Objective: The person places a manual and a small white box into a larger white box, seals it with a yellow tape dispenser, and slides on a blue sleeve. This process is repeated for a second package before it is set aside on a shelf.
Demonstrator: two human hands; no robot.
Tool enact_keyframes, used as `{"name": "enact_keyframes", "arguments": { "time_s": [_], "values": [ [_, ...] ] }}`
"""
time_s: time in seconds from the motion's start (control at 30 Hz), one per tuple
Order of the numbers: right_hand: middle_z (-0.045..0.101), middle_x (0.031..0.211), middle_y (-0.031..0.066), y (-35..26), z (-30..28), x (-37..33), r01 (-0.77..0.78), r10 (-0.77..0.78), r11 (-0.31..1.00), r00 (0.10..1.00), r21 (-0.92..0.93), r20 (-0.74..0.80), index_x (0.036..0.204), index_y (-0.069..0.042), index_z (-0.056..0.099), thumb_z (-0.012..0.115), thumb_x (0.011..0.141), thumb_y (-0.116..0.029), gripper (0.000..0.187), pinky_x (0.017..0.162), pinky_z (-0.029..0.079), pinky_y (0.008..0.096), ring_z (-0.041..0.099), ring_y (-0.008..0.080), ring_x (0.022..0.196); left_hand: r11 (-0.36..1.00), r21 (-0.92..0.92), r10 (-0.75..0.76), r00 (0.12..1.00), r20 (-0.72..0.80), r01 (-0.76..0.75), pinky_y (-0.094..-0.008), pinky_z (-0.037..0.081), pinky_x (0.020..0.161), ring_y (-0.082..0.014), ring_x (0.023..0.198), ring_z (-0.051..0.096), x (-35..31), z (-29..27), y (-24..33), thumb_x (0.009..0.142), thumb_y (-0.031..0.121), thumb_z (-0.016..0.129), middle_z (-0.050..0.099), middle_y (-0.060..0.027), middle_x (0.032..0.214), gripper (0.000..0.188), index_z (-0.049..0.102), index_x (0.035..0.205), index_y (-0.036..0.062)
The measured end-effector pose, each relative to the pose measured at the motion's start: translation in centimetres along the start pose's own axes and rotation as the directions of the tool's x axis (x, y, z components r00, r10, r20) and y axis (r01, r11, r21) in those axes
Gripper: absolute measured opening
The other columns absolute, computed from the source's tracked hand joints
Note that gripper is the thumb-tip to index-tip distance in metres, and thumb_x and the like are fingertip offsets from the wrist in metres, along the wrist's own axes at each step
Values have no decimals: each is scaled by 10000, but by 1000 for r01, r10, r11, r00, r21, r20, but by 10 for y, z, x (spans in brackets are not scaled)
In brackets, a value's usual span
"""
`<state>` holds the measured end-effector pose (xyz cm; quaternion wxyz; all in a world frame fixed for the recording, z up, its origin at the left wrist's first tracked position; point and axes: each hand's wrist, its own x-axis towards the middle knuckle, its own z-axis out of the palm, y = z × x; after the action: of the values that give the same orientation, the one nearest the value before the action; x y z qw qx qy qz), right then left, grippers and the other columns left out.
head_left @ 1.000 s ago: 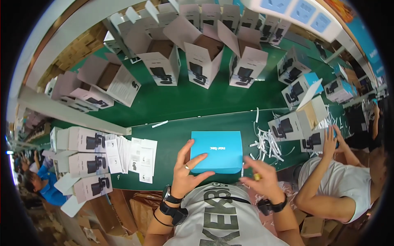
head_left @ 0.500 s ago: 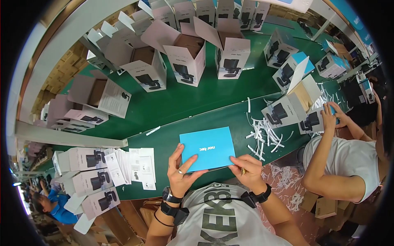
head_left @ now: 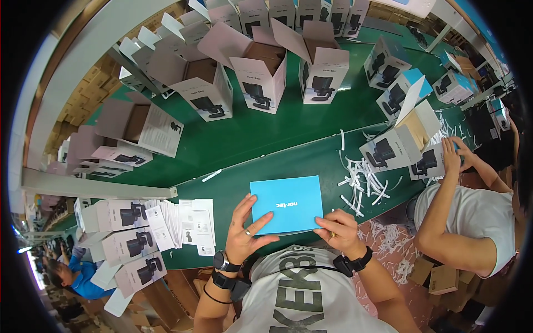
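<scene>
A bright blue rectangular panel with white lettering lies before me over the green bench; its depth is hidden, so I cannot tell whether it is a box top or a flat piece. My left hand, with a ring on one finger, grips its left side, fingertips over the edge and on the face. At the lower right corner, my right hand pinches the panel between thumb and fingers. To the left lie a stack of white leaflets and several printed cartons with a device pictured on them.
Open cartons stand in rows on the far green surface. Shredded paper strips lie right of the panel, beside an open carton. A co-worker's hands touch another carton at the right. A white post juts in from the left.
The whole scene has shifted slightly right in view. The blue panel has tilted a little, and my right fingers have shifted slightly at its corner; both hands still hold it.
</scene>
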<state>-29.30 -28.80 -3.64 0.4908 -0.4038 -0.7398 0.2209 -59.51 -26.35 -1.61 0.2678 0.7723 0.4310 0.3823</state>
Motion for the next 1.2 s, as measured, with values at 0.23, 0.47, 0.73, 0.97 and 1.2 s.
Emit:
{"name": "enact_keyframes", "arguments": {
  "time_s": [0.23,0.47,0.73,0.97,1.2],
  "values": [
    [737,1124,141,-23,-3,26,61,-21,966,987,-252,157,1203,-61,759,872,811,-133,414,571,525,297,673,216,712,905,388,32,939,341,-172,-587,328,1223,-473,1526,331,39,-22,41,819,458,833,371,-206,1641,836,520,1551,201],
    [702,1365,110,-4,25,0,95,-63,973,986,-210,154,1247,-83,751,825,810,-118,445,557,528,292,673,170,644,801,531,8,891,453,-277,-628,226,1253,-498,1532,301,32,36,30,857,548,762,283,-245,1692,979,341,1649,158],
    [712,1356,64,10,14,27,129,-108,983,980,-127,165,1223,-93,759,828,821,-119,408,571,560,305,698,184,664,857,435,46,881,470,-277,-637,231,1230,-529,1515,288,75,-13,28,843,560,760,243,-340,1660,860,480,1587,232],
    [722,1322,104,21,-3,33,147,-132,987,972,-69,193,1226,-90,751,836,835,-111,401,624,593,322,755,222,785,871,444,-65,846,529,-211,-614,292,1203,-530,1363,419,86,-25,33,803,643,757,380,-388,1517,941,452,1608,264],
    [714,1330,107,24,11,18,83,-84,996,994,24,63,1291,-89,719,776,887,-54,409,630,586,299,725,227,760,781,519,26,850,526,-346,-642,317,1163,-537,1291,451,81,-29,27,764,645,793,435,-358,1418,972,492,1578,205]
  ]
}}
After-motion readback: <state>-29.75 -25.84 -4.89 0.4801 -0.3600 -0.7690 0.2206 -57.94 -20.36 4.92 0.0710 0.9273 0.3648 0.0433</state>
